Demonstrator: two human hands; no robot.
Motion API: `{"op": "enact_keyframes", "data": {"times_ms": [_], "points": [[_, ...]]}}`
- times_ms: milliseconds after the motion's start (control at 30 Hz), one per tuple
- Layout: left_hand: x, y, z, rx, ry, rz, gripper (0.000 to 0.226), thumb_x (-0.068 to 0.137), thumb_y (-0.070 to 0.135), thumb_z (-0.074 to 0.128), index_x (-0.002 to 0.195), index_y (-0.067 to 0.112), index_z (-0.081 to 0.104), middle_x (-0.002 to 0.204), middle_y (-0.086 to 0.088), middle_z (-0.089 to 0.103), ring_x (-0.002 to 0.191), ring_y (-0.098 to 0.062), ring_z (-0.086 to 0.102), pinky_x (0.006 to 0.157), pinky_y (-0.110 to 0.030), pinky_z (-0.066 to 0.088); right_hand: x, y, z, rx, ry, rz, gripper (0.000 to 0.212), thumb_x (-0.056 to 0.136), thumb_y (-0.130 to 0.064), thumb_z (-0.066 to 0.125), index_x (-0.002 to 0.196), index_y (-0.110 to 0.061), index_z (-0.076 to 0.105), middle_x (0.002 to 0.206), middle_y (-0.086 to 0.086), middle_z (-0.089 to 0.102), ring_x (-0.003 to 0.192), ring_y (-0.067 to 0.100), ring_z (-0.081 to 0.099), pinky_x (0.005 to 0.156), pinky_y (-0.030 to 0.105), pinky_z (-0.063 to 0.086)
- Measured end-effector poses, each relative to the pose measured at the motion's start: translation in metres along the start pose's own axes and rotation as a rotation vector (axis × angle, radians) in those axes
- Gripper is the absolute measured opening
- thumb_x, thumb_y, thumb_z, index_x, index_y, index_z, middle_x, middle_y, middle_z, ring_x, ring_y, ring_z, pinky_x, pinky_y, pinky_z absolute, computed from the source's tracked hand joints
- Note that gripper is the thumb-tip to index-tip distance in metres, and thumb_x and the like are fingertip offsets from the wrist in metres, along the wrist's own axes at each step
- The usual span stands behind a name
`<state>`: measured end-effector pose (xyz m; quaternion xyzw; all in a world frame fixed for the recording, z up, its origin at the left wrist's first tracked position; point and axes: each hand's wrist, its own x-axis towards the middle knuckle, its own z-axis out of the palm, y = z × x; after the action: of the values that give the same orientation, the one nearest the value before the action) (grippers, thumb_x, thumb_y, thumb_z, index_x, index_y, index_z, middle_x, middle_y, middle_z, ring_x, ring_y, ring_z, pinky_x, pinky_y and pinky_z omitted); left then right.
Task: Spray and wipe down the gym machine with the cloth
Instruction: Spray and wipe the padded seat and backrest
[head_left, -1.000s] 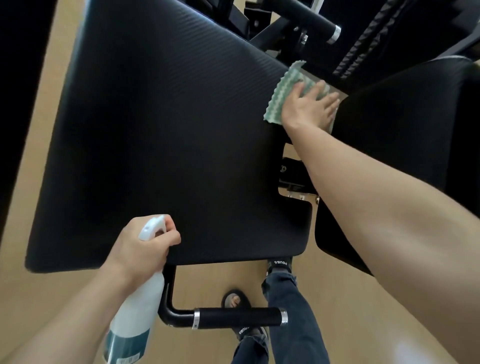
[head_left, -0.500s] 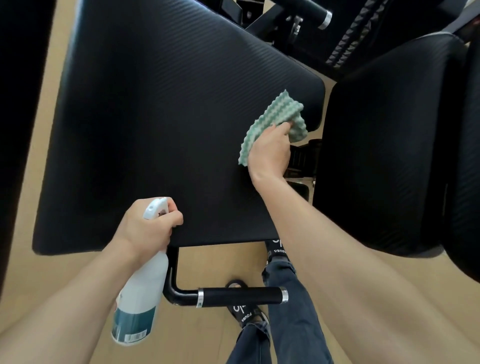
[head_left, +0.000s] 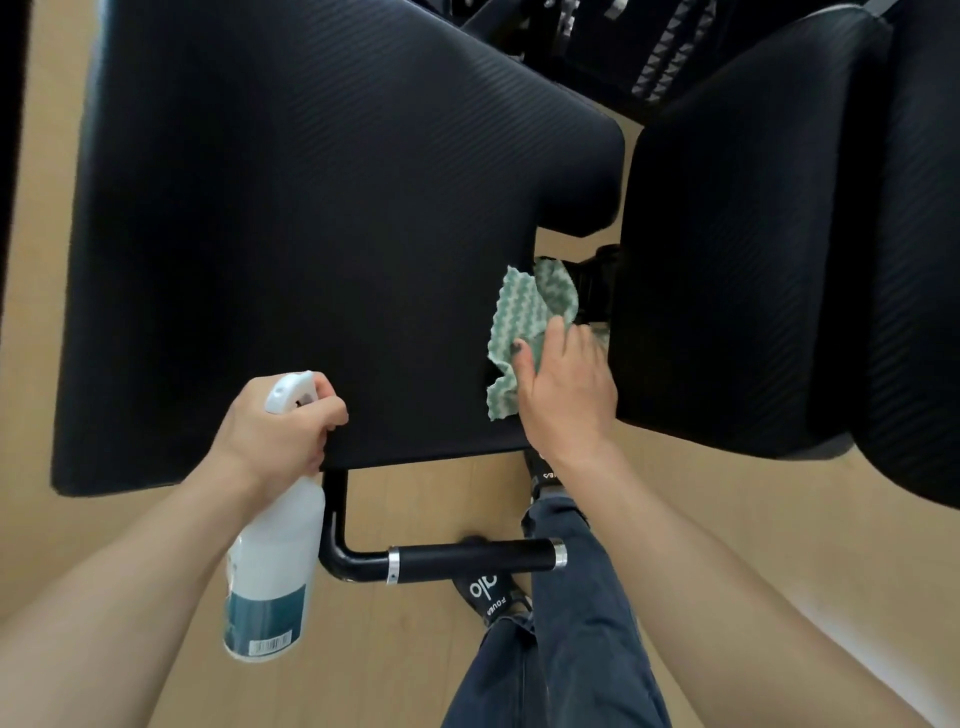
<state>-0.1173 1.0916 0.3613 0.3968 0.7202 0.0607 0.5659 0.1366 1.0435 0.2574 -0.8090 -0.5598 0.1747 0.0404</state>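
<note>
A wide black padded seat (head_left: 311, 234) of the gym machine fills the middle of the head view. A green-and-white wavy cloth (head_left: 524, 322) lies against the pad's right edge near its front corner. My right hand (head_left: 566, 395) holds the cloth there, fingers over its lower part and thumb across it. My left hand (head_left: 275, 431) grips the neck of a white spray bottle (head_left: 270, 566) with a teal label, just in front of the pad's near edge. The bottle hangs down below my fist.
A second black pad (head_left: 753, 260) stands to the right, with a narrow gap between the two. A black handle bar (head_left: 467, 558) with silver rings sticks out below the seat. My jeans leg (head_left: 566, 623) and sandal are over the tan wooden floor (head_left: 395, 665).
My right hand has drawn the cloth down the pad's right edge, from the far corner to near the front corner. My left hand keeps holding the spray bottle in the same place.
</note>
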Motion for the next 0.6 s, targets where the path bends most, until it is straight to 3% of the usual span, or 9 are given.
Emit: {"op": "enact_keyframes", "data": {"times_ms": [100,200,367,500,600], "points": [[0.0,0.0,-0.001,-0.004,-0.014,0.005,0.023,0.09,-0.006,0.058,0.069,0.002,0.054,0.05,-0.001,0.034,0.046,-0.016,0.031,0.05,-0.027,0.027,0.013,-0.01,0.006,0.05,-0.096,0.196,0.063,0.104,-0.053,0.02,0.122,-0.002,0.052,0.124,0.018,0.056,0.125,0.035,0.048,0.115,0.046,0.032],[0.001,-0.001,-0.001,-0.007,-0.013,0.006,0.025,0.09,-0.006,0.058,0.067,0.003,0.052,0.048,0.001,0.034,0.045,-0.015,0.03,0.049,-0.026,0.027,0.022,-0.021,0.001,0.242,-0.174,0.43,0.074,0.104,-0.057,0.02,0.144,0.003,0.037,0.155,0.025,0.032,0.148,0.035,0.024,0.121,0.044,0.021],[-0.001,-0.001,0.0,0.006,-0.007,0.021,0.023,0.091,-0.005,0.059,0.069,0.002,0.055,0.049,-0.001,0.037,0.044,-0.014,0.034,0.047,-0.027,0.03,-0.039,-0.038,0.01,0.146,-0.099,0.427,0.074,0.105,-0.047,0.019,0.157,0.004,0.005,0.164,0.029,0.007,0.153,0.037,0.009,0.126,0.043,0.013],[0.001,-0.001,0.0,-0.005,-0.007,0.015,0.027,0.089,-0.006,0.059,0.065,0.005,0.051,0.046,0.002,0.034,0.043,-0.014,0.031,0.05,-0.026,0.029,-0.099,-0.075,0.014,0.171,-0.195,0.42,0.081,0.101,-0.052,0.01,0.158,0.004,-0.002,0.164,0.03,0.0,0.154,0.039,-0.002,0.124,0.049,0.019],[0.0,-0.002,0.0,-0.001,-0.012,0.019,0.029,0.09,-0.006,0.058,0.064,0.006,0.049,0.045,0.003,0.033,0.043,-0.014,0.03,0.05,-0.027,0.028,-0.102,-0.091,0.015,0.152,-0.25,0.332,0.085,0.099,-0.059,0.009,0.158,0.001,-0.008,0.162,0.035,-0.006,0.152,0.044,-0.011,0.125,0.053,0.009]]}}
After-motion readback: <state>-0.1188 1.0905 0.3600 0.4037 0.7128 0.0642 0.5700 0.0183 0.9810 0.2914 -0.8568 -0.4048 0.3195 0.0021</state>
